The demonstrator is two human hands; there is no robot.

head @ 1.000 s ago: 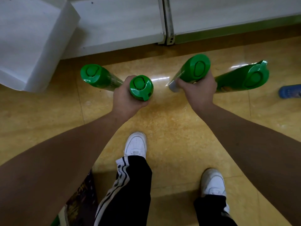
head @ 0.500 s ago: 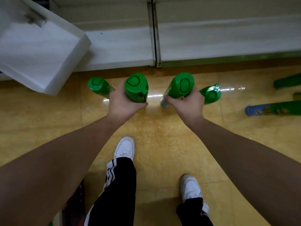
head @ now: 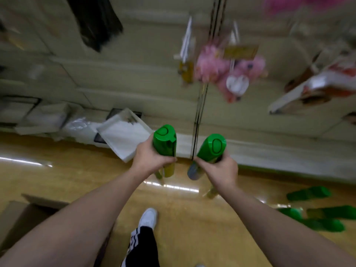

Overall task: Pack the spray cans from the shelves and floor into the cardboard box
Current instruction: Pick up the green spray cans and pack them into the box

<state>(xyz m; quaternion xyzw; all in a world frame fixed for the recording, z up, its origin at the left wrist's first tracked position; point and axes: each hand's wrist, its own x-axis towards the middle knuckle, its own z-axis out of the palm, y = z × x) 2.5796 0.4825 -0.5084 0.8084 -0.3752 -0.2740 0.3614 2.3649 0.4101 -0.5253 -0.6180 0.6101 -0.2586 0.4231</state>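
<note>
My left hand [head: 152,160] grips a green-capped spray can [head: 164,140] held upright, cap toward me; a yellowish tip of a second can [head: 159,175] pokes out below the fingers. In my right hand [head: 219,170] is another green-capped can [head: 212,148], tilted left, and the end of a further can [head: 212,193] shows under that hand. Several green cans [head: 317,224] lie on the floor at the right. The open cardboard box [head: 23,214] is at the lower left, partly hidden behind my left forearm.
White shelving [head: 134,89] runs across ahead, with a white tilted tray [head: 123,135] at its base and pink plush goods [head: 227,70] hanging above. My white shoe [head: 148,218] stands on the glossy yellow floor below my hands. The view is blurred by motion.
The view has swung upward and left: the shelves and hanging goods now show, and the box has come into sight. Both hands have risen with their cans, held closer to upright.
</note>
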